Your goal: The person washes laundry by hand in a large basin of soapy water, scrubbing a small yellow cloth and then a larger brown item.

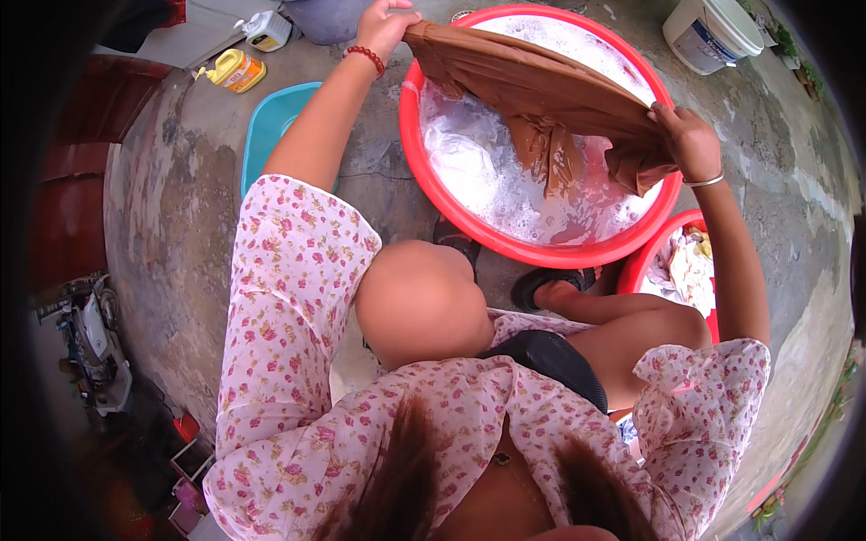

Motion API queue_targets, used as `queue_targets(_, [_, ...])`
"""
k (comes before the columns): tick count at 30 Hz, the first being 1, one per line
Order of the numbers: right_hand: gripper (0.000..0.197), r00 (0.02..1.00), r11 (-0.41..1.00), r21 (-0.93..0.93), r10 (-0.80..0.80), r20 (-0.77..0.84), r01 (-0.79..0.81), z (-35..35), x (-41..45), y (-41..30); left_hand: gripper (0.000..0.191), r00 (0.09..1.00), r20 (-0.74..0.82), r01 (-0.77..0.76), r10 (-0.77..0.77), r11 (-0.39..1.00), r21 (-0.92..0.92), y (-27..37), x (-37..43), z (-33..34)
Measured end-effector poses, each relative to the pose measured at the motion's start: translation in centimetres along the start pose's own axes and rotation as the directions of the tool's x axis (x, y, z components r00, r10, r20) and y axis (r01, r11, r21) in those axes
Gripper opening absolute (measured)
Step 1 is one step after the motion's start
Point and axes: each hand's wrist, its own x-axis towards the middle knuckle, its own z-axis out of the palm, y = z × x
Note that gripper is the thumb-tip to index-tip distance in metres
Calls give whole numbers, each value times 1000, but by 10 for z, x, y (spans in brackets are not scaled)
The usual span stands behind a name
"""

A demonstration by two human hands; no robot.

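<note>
A wet brown garment [534,78] is stretched wide between my two hands above a large red plastic basin [541,257]. My left hand [387,27] grips its upper left end, past the basin's rim. At its other end, my right hand [690,138] pinches the cloth near the right rim. The garment's lower folds hang down into the soapy water [521,209], and part of them is hidden by foam. Beside them in the basin floats or lies a white cloth [463,159], half covered in suds.
A smaller red basin [629,270] with wet clothes [683,264] stands at the right. Left are a teal basin [260,142], a yellow detergent jug [237,71] and a white jug [265,30]. A white bucket [710,37] stands far right on the concrete floor [162,223].
</note>
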Motion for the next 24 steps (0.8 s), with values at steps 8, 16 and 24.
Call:
queue_targets(8, [26, 828, 869, 495, -272, 489, -7, 19, -78, -94, 27, 972, 118, 86, -205, 771, 631, -98, -87, 2])
queue_targets(16, [38, 636, 850, 407, -114, 763, -335, 18, -91, -113, 17, 578, 718, 609, -387, 791, -64, -42, -170, 76])
queue_targets(24, [13, 710, 945, 272, -63, 702, -185, 27, -101, -130, 22, 53, 930, 810, -363, 561, 173, -20, -223, 138])
